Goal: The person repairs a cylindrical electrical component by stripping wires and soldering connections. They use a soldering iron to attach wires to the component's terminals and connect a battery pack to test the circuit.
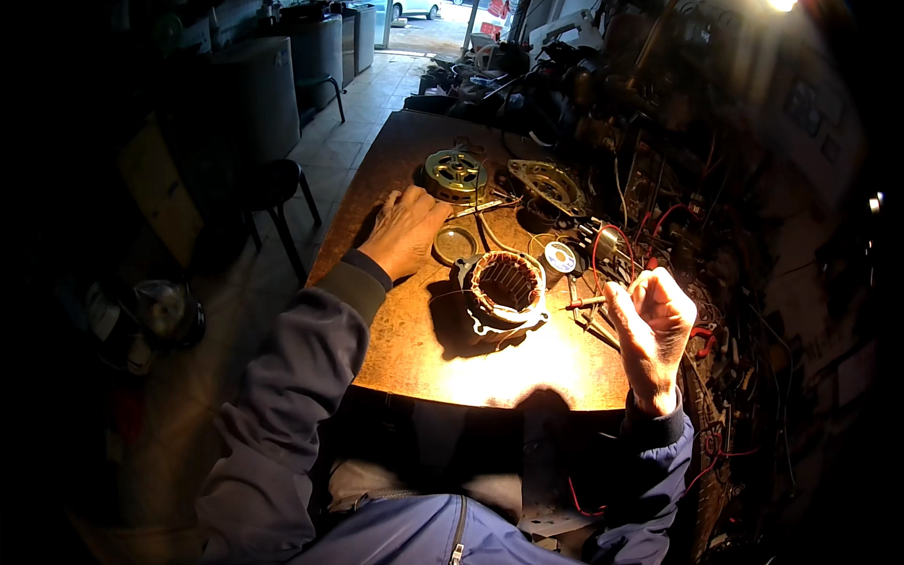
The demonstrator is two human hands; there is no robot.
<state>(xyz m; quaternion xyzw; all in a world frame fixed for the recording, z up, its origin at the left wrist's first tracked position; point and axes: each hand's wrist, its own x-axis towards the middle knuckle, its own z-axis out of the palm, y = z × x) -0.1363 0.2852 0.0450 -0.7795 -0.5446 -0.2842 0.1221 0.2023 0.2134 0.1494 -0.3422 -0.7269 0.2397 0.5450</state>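
A motor stator (504,294) with copper windings round its open bore stands on the brown table (405,348). To its right, my right hand (652,325) is closed on a slim pen-like tool (586,302), its tip pointing left at the stator. My left hand (407,229) rests palm down at the table's left side, holding nothing visible; its fingertips are partly hidden. Just beyond it lies a round, slotted, brass-coloured motor cover (456,173). A shallow round dish (456,244) sits beside that hand. Between stator and right hand is a small spool (560,257) with a pale label.
A second metal end cover (546,185) lies farther back. Red wire (612,229) loops above my right hand. Tools, cables and parts crowd the table's right side. A dark stool (275,184) stands left on the tiled floor (350,141). Bright lamp light falls on the table's near part.
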